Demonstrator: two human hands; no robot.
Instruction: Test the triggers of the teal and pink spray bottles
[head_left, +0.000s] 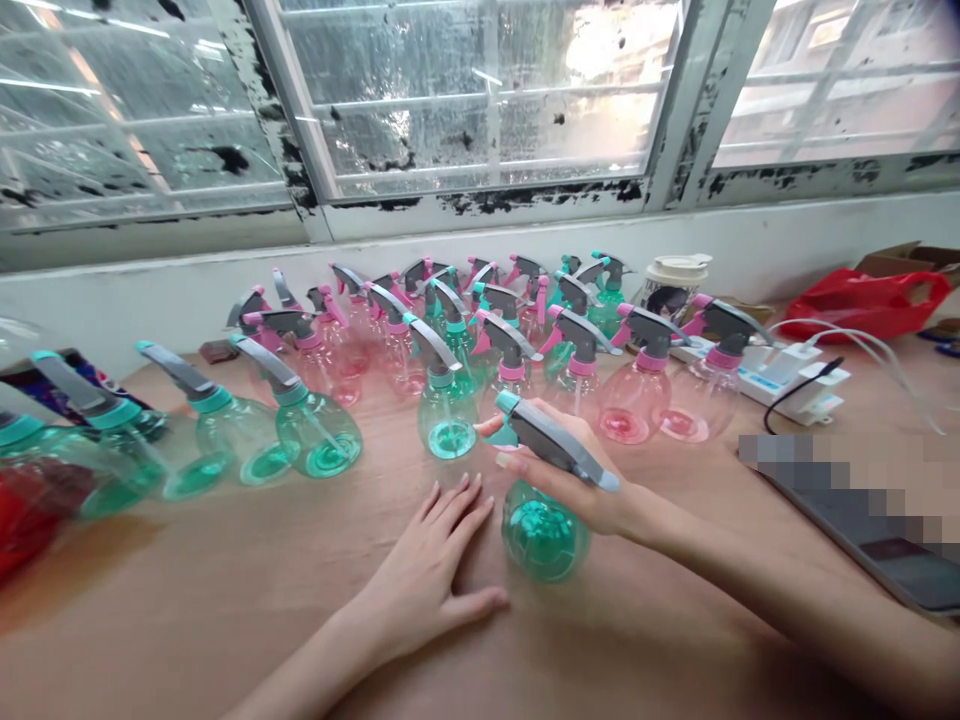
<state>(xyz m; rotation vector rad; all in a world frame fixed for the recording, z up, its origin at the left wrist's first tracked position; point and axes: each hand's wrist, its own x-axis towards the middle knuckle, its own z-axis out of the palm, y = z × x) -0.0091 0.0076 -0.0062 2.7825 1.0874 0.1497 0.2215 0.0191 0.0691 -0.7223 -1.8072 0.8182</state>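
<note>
My right hand point(581, 498) is wrapped round the neck of a green spray bottle point(546, 545) with a grey and teal trigger head. The bottle leans, its base toward me; whether it touches the table is unclear. Palm down with spread fingers, my left hand point(424, 580) lies on the wooden table just left of it. Beyond my left fingertips stands another green spray bottle point(448, 420). Pink spray bottles point(634, 400) stand behind my right hand, with several more green and pink ones in rows further back.
Several green bottles point(319, 435) line the left side, near a red item point(34, 515). To the right are a power strip point(795, 380) with cables, a dark phone-like slab point(862, 530) and a red plastic bag point(870, 300). A lidded cup point(671, 285) stands by the window wall.
</note>
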